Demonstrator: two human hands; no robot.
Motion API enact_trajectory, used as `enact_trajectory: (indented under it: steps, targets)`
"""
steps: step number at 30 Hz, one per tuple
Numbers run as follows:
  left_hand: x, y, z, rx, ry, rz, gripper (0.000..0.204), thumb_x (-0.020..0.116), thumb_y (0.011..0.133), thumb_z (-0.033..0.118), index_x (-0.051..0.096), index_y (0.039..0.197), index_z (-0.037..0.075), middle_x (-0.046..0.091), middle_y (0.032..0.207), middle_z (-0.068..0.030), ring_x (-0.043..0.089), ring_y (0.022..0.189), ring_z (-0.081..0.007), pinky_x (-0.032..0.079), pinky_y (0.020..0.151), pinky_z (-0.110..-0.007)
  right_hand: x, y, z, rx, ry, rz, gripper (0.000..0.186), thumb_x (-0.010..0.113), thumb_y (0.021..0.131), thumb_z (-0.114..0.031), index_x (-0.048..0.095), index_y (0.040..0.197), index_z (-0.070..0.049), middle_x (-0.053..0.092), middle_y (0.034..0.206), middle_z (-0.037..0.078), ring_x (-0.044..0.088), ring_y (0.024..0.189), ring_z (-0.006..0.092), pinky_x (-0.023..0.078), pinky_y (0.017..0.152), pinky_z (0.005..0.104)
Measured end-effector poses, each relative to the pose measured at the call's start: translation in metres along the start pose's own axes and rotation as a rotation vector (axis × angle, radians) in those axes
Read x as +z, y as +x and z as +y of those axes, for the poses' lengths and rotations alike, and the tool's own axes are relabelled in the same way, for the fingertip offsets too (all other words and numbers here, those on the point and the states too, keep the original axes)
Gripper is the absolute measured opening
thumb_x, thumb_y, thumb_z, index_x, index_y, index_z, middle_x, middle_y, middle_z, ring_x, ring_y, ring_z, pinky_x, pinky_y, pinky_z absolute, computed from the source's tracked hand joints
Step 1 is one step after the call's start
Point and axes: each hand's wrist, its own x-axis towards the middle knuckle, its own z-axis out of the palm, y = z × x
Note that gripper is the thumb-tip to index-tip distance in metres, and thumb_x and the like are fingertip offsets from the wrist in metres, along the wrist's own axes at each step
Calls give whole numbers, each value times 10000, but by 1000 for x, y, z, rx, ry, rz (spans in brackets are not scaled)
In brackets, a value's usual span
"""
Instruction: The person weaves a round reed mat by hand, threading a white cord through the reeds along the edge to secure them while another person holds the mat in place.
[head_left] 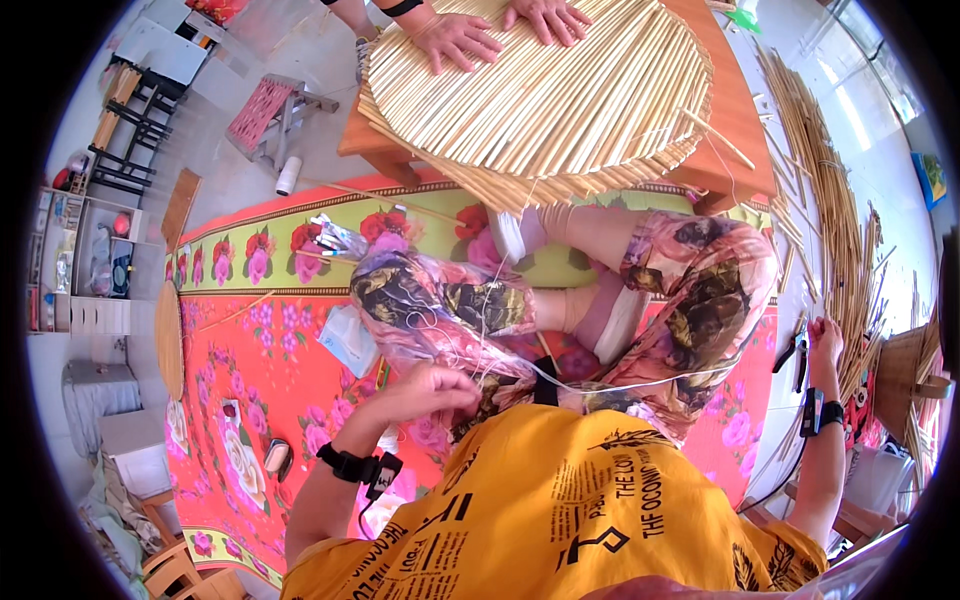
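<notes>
My left hand (pixel 435 390) is over my lap with its fingers closed at a thin white thread (pixel 484 325). That thread runs up toward the near edge of a round mat of straw-coloured stalks (pixel 540 90). Loops of it lie on my flowered trousers. Far out to the right, my right hand (pixel 825 342) is beside black-handled pliers (pixel 793 358) and a long heap of stalks (pixel 825 200). Whether its fingers grip anything is too small to tell. Another person's two hands (pixel 455 40) lie flat on the far part of the mat.
Under the mat stands a low wooden table (pixel 740 165). A red flowered floor cloth (pixel 225 350) lies beneath me, with a blue-white packet (pixel 348 340) on it. Back left are a pink-seated stool (pixel 262 112) and a thread spool (pixel 288 176). A basket (pixel 905 380) stands right.
</notes>
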Motion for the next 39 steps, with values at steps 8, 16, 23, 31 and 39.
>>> enact_trajectory:
  steps: [8, 16, 23, 31, 39]
  targets:
    - [14, 110, 85, 565, -397, 542, 292, 634, 916, 201, 603, 1118, -8, 579, 772, -13, 494, 563, -43, 400, 466, -188, -13, -7, -3, -8, -80, 73, 79, 588, 932, -132, 568, 962, -62, 602, 794, 40, 579, 637, 115, 575, 674, 292]
    - [52, 127, 121, 617, -306, 380, 271, 542, 984, 247, 644, 996, -3, 456, 551, 42, 400, 470, -16, 318, 425, -169, 12, -32, 10, 54, -173, 36, 91, 576, 933, -141, 563, 945, -52, 593, 767, 31, 573, 605, 120, 543, 583, 264]
    - [73, 178, 107, 589, -404, 284, 250, 533, 988, 248, 633, 970, 20, 413, 573, 70, 366, 492, -7, 295, 430, -172, 58, -44, 1, 82, -181, -4, 92, 583, 930, -142, 558, 902, -59, 563, 729, 21, 528, 563, 89, 511, 550, 234]
    - [40, 185, 73, 485, -426, 408, 237, 537, 985, 245, 631, 977, 28, 423, 582, 74, 362, 480, -12, 305, 434, -166, 46, -35, 23, 107, -266, -79, 139, 586, 927, -184, 540, 965, -59, 584, 775, 28, 565, 594, 102, 565, 603, 281]
    - [51, 139, 100, 510, -707, 172, 222, 540, 987, 233, 629, 996, 30, 409, 550, 67, 357, 466, -17, 306, 443, -181, 69, -46, 23, 121, -288, -76, 143, 585, 925, -185, 531, 978, -64, 577, 755, 28, 555, 573, 94, 558, 566, 265]
